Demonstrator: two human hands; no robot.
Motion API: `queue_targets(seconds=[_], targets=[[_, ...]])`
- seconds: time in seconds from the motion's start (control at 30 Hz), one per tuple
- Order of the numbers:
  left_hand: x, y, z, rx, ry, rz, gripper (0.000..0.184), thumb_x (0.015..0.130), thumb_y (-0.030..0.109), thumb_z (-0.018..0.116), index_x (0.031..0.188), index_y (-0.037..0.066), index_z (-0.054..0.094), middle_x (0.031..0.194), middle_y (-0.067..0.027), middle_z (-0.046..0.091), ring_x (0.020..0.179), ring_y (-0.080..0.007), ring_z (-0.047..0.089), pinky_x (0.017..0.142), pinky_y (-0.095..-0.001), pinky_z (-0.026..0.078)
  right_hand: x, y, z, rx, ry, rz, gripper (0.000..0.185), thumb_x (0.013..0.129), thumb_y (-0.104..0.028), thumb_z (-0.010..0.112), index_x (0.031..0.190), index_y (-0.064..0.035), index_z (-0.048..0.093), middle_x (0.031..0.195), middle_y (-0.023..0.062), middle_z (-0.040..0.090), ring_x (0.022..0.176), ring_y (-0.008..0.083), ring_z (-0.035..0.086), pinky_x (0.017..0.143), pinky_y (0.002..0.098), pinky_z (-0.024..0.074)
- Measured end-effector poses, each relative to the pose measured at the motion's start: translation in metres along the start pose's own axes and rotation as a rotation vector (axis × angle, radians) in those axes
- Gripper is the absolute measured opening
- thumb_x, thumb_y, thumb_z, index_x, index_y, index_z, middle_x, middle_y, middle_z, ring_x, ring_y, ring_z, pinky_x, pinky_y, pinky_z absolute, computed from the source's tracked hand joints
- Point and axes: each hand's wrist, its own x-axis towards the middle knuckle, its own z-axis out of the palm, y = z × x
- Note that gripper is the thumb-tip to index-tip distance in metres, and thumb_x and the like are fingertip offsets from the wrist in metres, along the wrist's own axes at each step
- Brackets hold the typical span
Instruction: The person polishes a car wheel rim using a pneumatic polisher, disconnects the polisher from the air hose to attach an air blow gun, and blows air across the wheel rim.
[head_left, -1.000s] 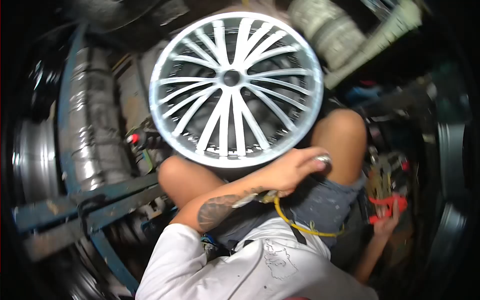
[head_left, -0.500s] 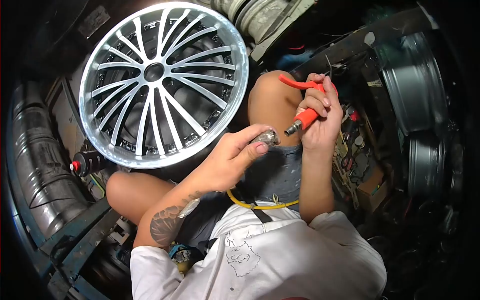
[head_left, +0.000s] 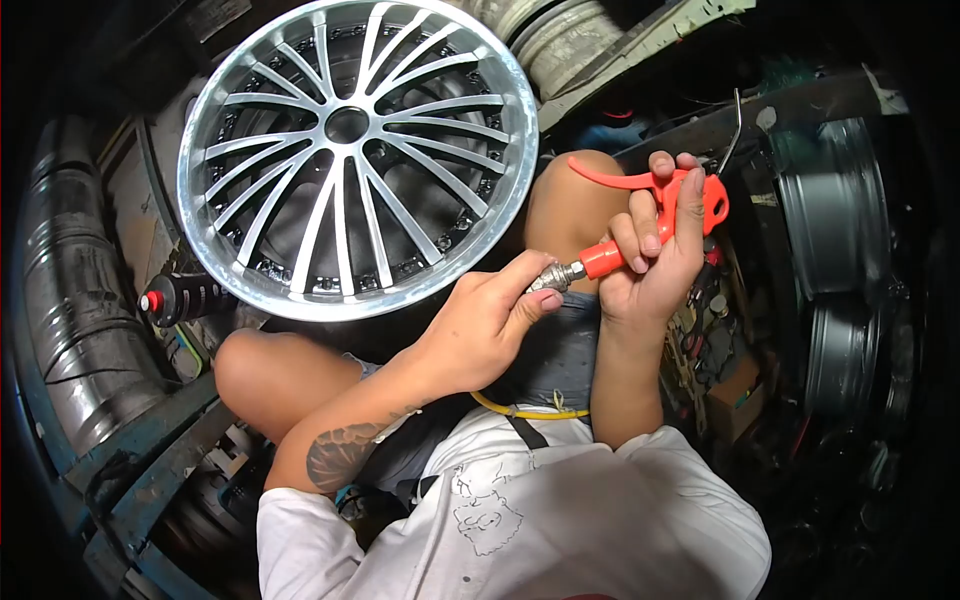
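My right hand [head_left: 655, 265] is wrapped round the handle of a red air blow gun [head_left: 604, 259], whose thin metal nozzle points up and away. The gun's lever sticks out to the left above my fingers. My left hand [head_left: 475, 325] grips a metal hose coupler [head_left: 549, 279] between thumb and fingers. Coupler and the gun's metal fitting now meet end to end; whether they are locked cannot be seen. A yellow hose [head_left: 530, 411] runs across my lap, its link to the coupler hidden behind my left hand.
A multi-spoke alloy wheel [head_left: 350, 295] lies just beyond my knees. Beside it is a black bottle with a red cap [head_left: 180, 299]. Further rims [head_left: 840, 215] stand at the right, and a small cardboard box [head_left: 735, 397] sits among tools. A blue metal frame [head_left: 150, 440] is at the left.
My left hand has moved right and brought the coupler onto the blow gun's fitting, closing the gap between them. The gun has tilted, showing its nozzle and body more. The view has shifted slightly.
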Motion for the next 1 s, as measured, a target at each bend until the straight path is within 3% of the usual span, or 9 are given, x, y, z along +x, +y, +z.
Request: queue_targets(seconds=[0.27, 0.37, 0.57, 0.63, 0.73, 0.77, 0.83, 0.9, 1.0], targets=[[-0.005, -0.006, 0.008, 0.216, 0.172, 0.242, 0.018, 0.098, 0.015, 0.059, 0.104, 0.000, 0.052, 0.073, -0.0189, 0.058, 0.061, -0.0387, 0.061, 0.052, -0.0436, 0.046, 0.006, 0.010, 0.004, 0.159, -0.061, 0.139, 0.011, 0.104, -0.015, 0.049, 0.111, -0.0065, 0.053, 0.100, 0.0061, 0.052, 0.044, 0.0017, 0.033, 0.032, 0.0169, 0.0228], [-0.001, -0.013, 0.010, 0.271, 0.189, 0.325, 0.020, 0.100, 0.016, 0.058, 0.110, -0.001, 0.055, 0.060, -0.0111, 0.054, 0.051, -0.0272, 0.060, 0.050, -0.0352, 0.045, 0.006, 0.006, 0.005, 0.171, -0.053, 0.115, 0.011, 0.104, -0.014, 0.049, 0.111, -0.0063, 0.053, 0.100, 0.0065, 0.053, 0.044, 0.0015, 0.033, 0.032, 0.0168, 0.0220], [0.006, -0.016, 0.012, 0.237, 0.168, 0.234, 0.018, 0.097, 0.016, 0.060, 0.105, 0.002, 0.052, 0.072, -0.0204, 0.061, 0.063, -0.0405, 0.063, 0.054, -0.0462, 0.047, 0.007, 0.014, 0.005, 0.114, 0.044, 0.117, 0.011, 0.103, -0.014, 0.051, 0.111, -0.0070, 0.053, 0.101, 0.0067, 0.054, 0.044, 0.0009, 0.032, 0.033, 0.0157, 0.0216], [0.006, -0.015, 0.014, 0.185, 0.186, 0.180, 0.019, 0.099, 0.021, 0.058, 0.103, 0.003, 0.052, 0.065, -0.0218, 0.059, 0.061, -0.0418, 0.062, 0.053, -0.0478, 0.046, 0.009, 0.016, 0.003, 0.054, 0.016, 0.127, 0.015, 0.102, -0.012, 0.053, 0.115, -0.0051, 0.052, 0.100, 0.0074, 0.055, 0.044, 0.0010, 0.032, 0.033, 0.0173, 0.0218], [0.002, -0.028, 0.025, -0.011, 0.138, 0.037, 0.026, 0.102, 0.026, 0.053, 0.103, 0.000, 0.046, 0.064, -0.0261, 0.055, 0.063, -0.0479, 0.059, 0.052, -0.0473, 0.043, 0.009, 0.032, 0.025, -0.362, -0.143, 0.225, 0.029, 0.101, -0.014, 0.053, 0.126, -0.0007, 0.047, 0.104, 0.0111, 0.059, 0.045, 0.0044, 0.041, 0.036, 0.0193, 0.0318], [0.004, -0.037, 0.037, -0.173, 0.227, 0.116, 0.031, 0.104, 0.029, 0.050, 0.109, -0.001, 0.044, 0.067, -0.0258, 0.056, 0.063, -0.0436, 0.061, 0.055, -0.0433, 0.044, 0.010, 0.038, 0.027, -0.522, -0.204, 0.271, 0.035, 0.101, -0.015, 0.052, 0.131, 0.0008, 0.045, 0.108, 0.0131, 0.060, 0.046, 0.0062, 0.045, 0.038, 0.0196, 0.0360], [0.001, -0.038, 0.042, -0.408, 0.151, 0.002, 0.038, 0.105, 0.031, 0.047, 0.119, -0.004, 0.040, 0.067, -0.0177, 0.055, 0.058, -0.0285, 0.057, 0.055, -0.0375, 0.043, 0.013, 0.041, 0.034, -0.917, -0.260, 0.319, 0.048, 0.100, -0.021, 0.053, 0.141, -0.0005, 0.039, 0.097, 0.0115, 0.065, 0.056, 0.0089, 0.057, 0.048, 0.0202, 0.0450], [0.001, -0.033, 0.039, -0.619, 0.093, -0.029, 0.044, 0.106, 0.032, 0.045, 0.126, -0.005, 0.034, 0.067, -0.0065, 0.050, 0.057, -0.0143, 0.046, 0.054, -0.0314, 0.041, 0.013, 0.058, 0.028, -0.947, -0.285, 0.318, 0.038, 0.100, -0.023, 0.054, 0.129, 0.0002, 0.047, 0.092, 0.0102, 0.066, 0.060, 0.0091, 0.058, 0.049, 0.0202, 0.0455], [-0.001, -0.036, 0.037, -0.851, 0.067, -0.072, 0.045, 0.107, 0.028, 0.045, 0.134, -0.001, 0.025, 0.071, -0.0017, 0.047, 0.059, -0.0095, 0.043, 0.054, -0.0264, 0.040, 0.021, 0.072, 0.022, -0.969, -0.360, 0.419, 0.032, 0.099, -0.023, 0.055, 0.121, 0.0011, 0.052, 0.081, 0.0082, 0.064, 0.062, 0.0110, 0.060, 0.049, 0.0244, 0.0449]])
